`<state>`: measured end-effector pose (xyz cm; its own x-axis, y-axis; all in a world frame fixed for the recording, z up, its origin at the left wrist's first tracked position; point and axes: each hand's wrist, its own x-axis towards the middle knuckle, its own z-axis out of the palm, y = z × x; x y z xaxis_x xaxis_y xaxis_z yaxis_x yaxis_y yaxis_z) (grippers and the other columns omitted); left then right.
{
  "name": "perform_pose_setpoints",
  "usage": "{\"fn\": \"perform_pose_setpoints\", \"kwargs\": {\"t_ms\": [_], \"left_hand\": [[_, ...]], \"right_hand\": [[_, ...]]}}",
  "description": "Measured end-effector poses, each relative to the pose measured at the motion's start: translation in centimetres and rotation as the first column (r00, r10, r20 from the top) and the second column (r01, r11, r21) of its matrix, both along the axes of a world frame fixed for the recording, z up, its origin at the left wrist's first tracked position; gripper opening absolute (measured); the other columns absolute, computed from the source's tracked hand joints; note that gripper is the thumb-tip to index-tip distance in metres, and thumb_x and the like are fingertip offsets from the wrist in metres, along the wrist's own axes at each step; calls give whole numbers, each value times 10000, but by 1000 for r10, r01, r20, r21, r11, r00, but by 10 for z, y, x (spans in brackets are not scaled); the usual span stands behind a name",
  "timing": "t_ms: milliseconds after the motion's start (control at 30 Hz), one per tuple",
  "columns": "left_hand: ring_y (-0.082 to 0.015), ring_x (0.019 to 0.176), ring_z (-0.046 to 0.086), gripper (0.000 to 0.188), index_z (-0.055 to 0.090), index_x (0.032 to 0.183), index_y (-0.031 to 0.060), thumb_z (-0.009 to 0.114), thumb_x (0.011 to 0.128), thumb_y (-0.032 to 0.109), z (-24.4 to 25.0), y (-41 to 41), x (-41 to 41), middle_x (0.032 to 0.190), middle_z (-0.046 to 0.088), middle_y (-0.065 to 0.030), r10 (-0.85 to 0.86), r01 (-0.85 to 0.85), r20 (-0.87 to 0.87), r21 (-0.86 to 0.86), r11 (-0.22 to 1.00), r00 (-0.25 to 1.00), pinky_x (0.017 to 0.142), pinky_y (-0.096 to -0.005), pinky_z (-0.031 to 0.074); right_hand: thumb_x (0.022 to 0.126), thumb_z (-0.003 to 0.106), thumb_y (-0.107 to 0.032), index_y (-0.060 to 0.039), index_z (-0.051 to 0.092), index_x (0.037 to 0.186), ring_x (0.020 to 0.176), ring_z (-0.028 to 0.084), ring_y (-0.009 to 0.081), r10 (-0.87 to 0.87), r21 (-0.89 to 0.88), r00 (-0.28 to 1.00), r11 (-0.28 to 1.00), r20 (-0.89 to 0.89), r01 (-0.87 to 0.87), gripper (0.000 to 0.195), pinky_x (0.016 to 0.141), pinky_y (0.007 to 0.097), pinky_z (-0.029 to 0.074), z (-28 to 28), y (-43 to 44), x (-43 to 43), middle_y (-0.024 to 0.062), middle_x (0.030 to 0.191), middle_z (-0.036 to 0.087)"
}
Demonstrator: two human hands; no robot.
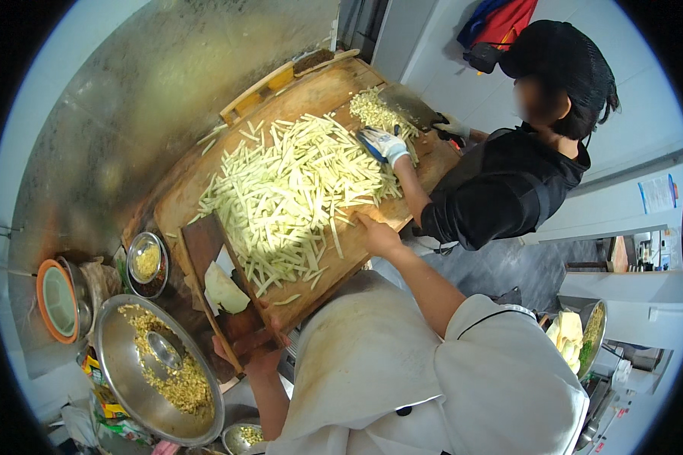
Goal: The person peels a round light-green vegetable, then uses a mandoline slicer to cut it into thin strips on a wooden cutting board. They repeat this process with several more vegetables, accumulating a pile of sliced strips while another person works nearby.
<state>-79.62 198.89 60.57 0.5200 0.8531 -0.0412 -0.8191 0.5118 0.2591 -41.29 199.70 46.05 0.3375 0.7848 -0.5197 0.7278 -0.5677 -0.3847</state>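
Note:
My left hand [262,361] grips the near end of a wooden slicing board with raised side rails [196,250]. A pale green vegetable chunk [225,289] lies between the rails. My right hand [379,236] is at the front edge of a large wooden cutting board [296,310], its fingertips beside the nearest vegetable sticks. Its thumb is not clearly visible. A broad heap of pale green vegetable sticks [296,187] covers the board's middle, partly against the slicing board. Diced pieces [370,111] form a smaller pile at the far right.
A co-worker's gloved hand [382,142] rests by the diced pile; the other holds a cleaver [407,105]. To my left stand a large steel bowl [114,364] with chopped yellowish food, small steel bowls [164,259] and an orange-rimmed basin [42,296]. A wall [108,142] borders the board.

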Motion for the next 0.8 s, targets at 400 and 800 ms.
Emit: {"fn": "perform_pose_setpoints", "kwargs": {"t_ms": [400,800], "left_hand": [[-470,1142,619,996,240,1602,22,564,949,701,2,-3,-1,1432,440,-304,0,0,33,5,1000,999,715,-623,646],[-445,1132,619,997,212,1615,11,497,976,720,7,-3,3,1460,436,-308,-1,0,13,60,998,1000,713,-608,647]], "right_hand": [[902,615,-271,-186,337,1631,1127,680,432,3,-36,1000,999,-23,-4,785,948,484,547,11,4,0,270,1239,701],[897,577,-189,-150,316,1641,1153,672,430,8,-89,998,996,-69,-14,789,962,480,535,21,7,-3,280,1282,681]]}}
